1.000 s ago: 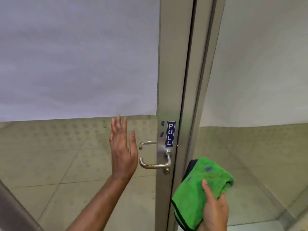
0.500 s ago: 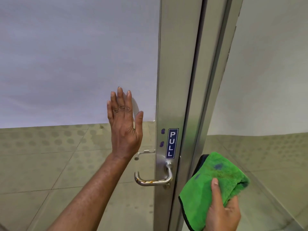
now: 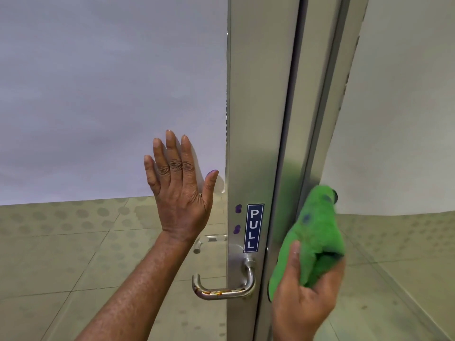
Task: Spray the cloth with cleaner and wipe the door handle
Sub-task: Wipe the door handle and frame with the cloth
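Note:
A steel lever door handle (image 3: 222, 289) with rusty spots juts left from the metal door stile (image 3: 256, 119), just under a blue PULL sticker (image 3: 253, 227). My left hand (image 3: 178, 190) is flat against the glass pane, fingers up and apart, above and left of the handle. My right hand (image 3: 300, 299) grips a folded green microfibre cloth (image 3: 315, 237) to the right of the stile, at about handle height. The cloth is apart from the handle. No spray bottle is in view.
A frosted film (image 3: 110, 94) covers the upper glass of the door. A second handle (image 3: 206, 241) shows through the glass on the far side. A tiled floor (image 3: 61, 254) lies beyond, and a glass side panel (image 3: 406, 143) stands to the right.
My left hand has risen from beside the handle and now lies flat on the glass above it. My right hand has turned palm-up, bunching the cloth and lifting it closer to the stile.

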